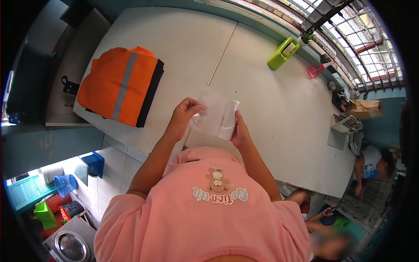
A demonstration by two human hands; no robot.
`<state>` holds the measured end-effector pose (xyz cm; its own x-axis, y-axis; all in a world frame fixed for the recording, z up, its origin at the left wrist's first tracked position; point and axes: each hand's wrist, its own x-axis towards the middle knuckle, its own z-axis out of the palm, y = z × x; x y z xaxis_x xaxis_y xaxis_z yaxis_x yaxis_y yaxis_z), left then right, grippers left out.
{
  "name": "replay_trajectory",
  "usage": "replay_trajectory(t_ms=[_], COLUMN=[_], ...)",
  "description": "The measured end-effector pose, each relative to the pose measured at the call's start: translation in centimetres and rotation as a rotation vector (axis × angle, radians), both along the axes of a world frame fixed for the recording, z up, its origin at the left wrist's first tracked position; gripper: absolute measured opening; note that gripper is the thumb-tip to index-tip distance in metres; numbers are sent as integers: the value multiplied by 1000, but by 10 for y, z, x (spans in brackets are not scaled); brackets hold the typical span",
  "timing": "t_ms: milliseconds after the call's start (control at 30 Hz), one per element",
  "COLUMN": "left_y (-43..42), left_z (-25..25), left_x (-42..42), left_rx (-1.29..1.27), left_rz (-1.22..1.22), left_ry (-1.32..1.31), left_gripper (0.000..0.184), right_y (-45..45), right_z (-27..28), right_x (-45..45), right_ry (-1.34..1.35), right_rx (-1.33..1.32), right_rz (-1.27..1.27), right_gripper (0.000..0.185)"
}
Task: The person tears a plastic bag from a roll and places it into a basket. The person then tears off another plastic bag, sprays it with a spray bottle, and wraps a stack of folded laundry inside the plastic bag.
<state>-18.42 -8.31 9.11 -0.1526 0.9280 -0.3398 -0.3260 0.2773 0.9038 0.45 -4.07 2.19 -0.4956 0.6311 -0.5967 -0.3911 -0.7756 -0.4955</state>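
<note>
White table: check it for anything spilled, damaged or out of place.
Nothing looks spilled or broken on the white table. Only a small dark speck stands out, odd against the pale surface just beyond the clear plastic bag.

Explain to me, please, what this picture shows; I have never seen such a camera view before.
There is no machine here. The picture comes from a camera on a person's head, looking forward and down, so the pink shirt is the wearer's own. The wearer's bare left hand and right hand together hold thin, clear plastic, perhaps a bag, above a white table. On the table, to the left, lies folded orange clothing with a grey stripe. A bright green object is near the far edge, toward the window.
</note>
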Motion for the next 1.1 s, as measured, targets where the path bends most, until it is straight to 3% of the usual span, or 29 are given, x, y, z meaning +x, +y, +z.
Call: replay_trajectory(t_ms=[300, 367, 567, 867, 1100], left_y=[-3, -5, -8, -13, -10], left_z=[-20, -21, -34, -46, -50], left_x=[-2, -2, 10, 25, 25], left_rx=[-101, -144, -205, -265, -287], left_rz=[-53, -84, -232, -296, -261], left_ry=[56, 21, 21, 9, 19], left_gripper=[7, 6, 10, 14, 17], right_y=[9, 10, 11, 3, -1], right_z=[-13, -4, 1, 10, -4], right_x=[13, 11, 8, -10, -17], right_ry=[-20, -279, -336, -556, -440], right_rx=[152, 111, 177, 266, 178], right_rz=[-48, -10, 175, 119, -29], right_gripper=[46, 49, 63, 61, 47])
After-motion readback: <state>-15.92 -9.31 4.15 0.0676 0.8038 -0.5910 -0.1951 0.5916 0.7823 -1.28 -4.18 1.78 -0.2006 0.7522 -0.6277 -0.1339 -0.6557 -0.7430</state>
